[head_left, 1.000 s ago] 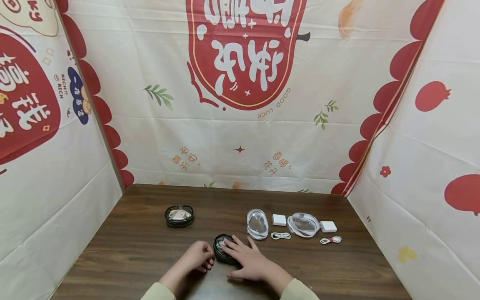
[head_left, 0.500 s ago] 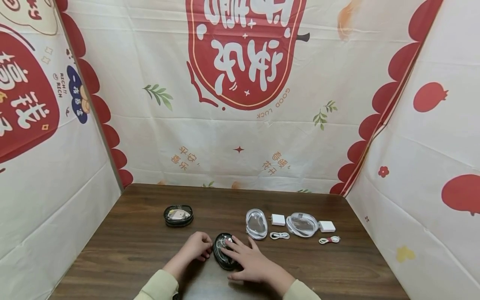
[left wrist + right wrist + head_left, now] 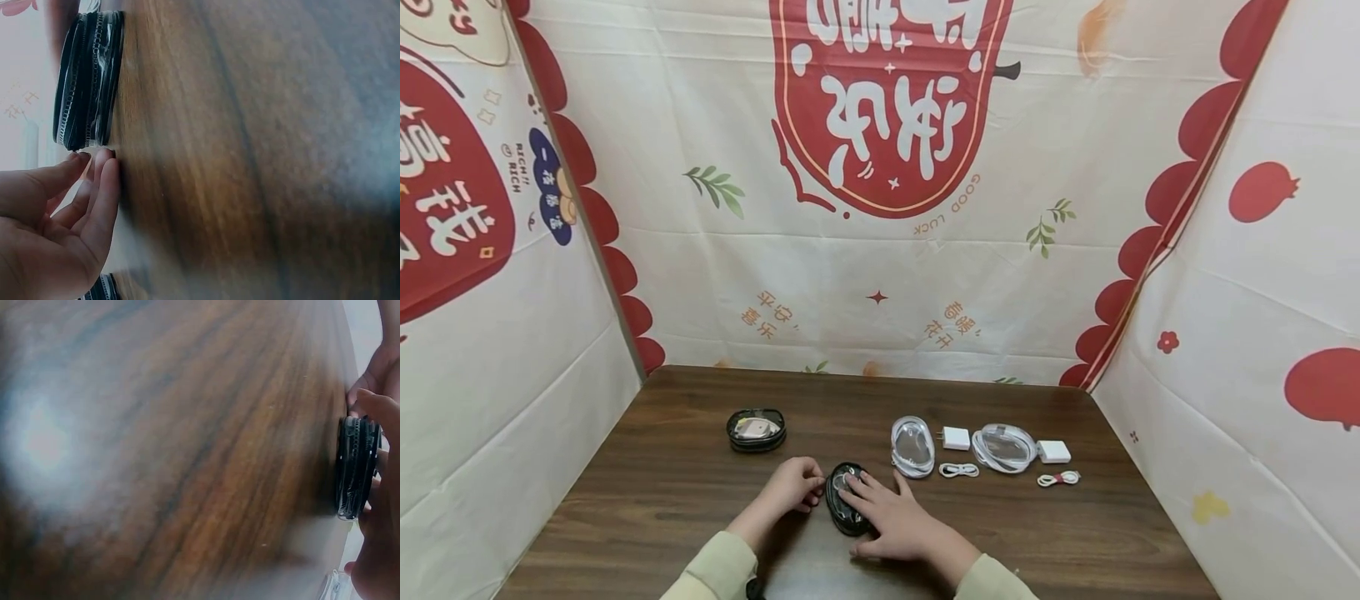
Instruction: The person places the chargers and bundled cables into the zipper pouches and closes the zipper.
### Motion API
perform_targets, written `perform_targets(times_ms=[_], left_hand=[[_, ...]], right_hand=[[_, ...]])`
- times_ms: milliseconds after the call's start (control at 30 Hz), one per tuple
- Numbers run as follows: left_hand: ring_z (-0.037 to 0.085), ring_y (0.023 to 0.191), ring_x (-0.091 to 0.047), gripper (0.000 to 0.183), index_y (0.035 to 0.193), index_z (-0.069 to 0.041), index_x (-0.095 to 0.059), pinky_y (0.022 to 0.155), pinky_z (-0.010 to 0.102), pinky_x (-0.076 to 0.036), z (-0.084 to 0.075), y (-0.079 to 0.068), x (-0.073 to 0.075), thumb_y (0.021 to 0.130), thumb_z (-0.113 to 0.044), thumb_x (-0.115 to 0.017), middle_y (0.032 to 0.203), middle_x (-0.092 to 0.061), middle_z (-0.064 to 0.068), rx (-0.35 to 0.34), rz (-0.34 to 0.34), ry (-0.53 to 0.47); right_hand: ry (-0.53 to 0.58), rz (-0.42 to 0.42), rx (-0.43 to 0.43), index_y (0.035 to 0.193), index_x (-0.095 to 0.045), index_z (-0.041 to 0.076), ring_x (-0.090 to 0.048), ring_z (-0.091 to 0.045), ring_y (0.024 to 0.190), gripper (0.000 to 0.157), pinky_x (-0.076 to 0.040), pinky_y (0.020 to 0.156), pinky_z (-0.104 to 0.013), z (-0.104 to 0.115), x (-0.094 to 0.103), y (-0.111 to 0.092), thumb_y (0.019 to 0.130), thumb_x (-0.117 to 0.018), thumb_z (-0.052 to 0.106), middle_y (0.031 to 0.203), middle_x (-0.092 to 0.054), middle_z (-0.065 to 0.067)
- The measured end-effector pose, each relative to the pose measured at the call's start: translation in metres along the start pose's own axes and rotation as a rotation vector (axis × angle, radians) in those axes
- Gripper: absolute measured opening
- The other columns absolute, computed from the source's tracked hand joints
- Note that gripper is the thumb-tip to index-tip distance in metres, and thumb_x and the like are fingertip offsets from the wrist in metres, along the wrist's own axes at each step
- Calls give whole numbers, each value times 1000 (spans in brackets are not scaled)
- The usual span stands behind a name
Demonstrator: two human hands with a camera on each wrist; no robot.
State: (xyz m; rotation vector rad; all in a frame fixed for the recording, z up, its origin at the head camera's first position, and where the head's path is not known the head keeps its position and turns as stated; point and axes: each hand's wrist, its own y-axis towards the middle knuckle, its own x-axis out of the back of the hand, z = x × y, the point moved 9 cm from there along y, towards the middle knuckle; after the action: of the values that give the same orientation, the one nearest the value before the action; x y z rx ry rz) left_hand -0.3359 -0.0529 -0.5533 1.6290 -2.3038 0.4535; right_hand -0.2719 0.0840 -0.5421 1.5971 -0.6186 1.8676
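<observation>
A small oval zip pouch [image 3: 848,502] with black edging and a clear top lies near the front of the table. My right hand [image 3: 891,521] rests on its top and right side, fingers spread and fairly straight. At the pouch's left edge, the thumb and fingertips of my left hand [image 3: 790,487] pinch at the zipper. The left wrist view shows the zipper teeth [image 3: 95,69] along the pouch's side, with the left hand [image 3: 69,212] at its end; the fingertips hide the zipper pull. In the right wrist view, the right hand [image 3: 381,506] overlaps the pouch [image 3: 356,469].
A second black-edged pouch [image 3: 757,430] with something pale inside lies at back left. On the right are two clear, white-edged pouches [image 3: 913,447], white charger plugs [image 3: 957,439] and coiled white cables [image 3: 958,471]. Patterned cloth walls [image 3: 880,342] enclose the wooden table [image 3: 647,500].
My left hand has moved up along the pouch's left edge, away from my body. The pouch has shifted slightly forward, while my right hand stays on it.
</observation>
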Motion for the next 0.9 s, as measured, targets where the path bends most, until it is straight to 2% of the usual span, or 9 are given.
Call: perform_targets(times_ms=[200, 600, 900], left_hand=[[14, 57, -58, 14, 82, -1, -55, 48, 31, -53, -1, -3, -2, 95, 4, -55, 69, -58, 6, -6, 38, 13], [14, 56, -58, 14, 83, -1, -55, 47, 31, -52, -3, -13, -5, 96, 3, -53, 69, -58, 6, -8, 93, 44], [14, 56, -59, 15, 81, -1, -54, 47, 32, -53, -5, -26, -12, 95, 3, -54, 70, -59, 5, 3, 146, 42]], right_hand=[[-13, 16, 1, 154, -30, 25, -22, -24, 145, 81, -18, 102, -73, 1, -4, -1, 87, -59, 61, 159, -25, -1], [-24, 23, -3, 153, -31, 25, -23, -22, 144, 80, -19, 103, -72, 0, -5, -1, 87, -57, 63, 159, -23, 3], [-25, 14, -1, 153, -31, 25, -24, -22, 144, 81, -20, 103, -71, 3, -3, -3, 87, -58, 62, 159, -25, 2]])
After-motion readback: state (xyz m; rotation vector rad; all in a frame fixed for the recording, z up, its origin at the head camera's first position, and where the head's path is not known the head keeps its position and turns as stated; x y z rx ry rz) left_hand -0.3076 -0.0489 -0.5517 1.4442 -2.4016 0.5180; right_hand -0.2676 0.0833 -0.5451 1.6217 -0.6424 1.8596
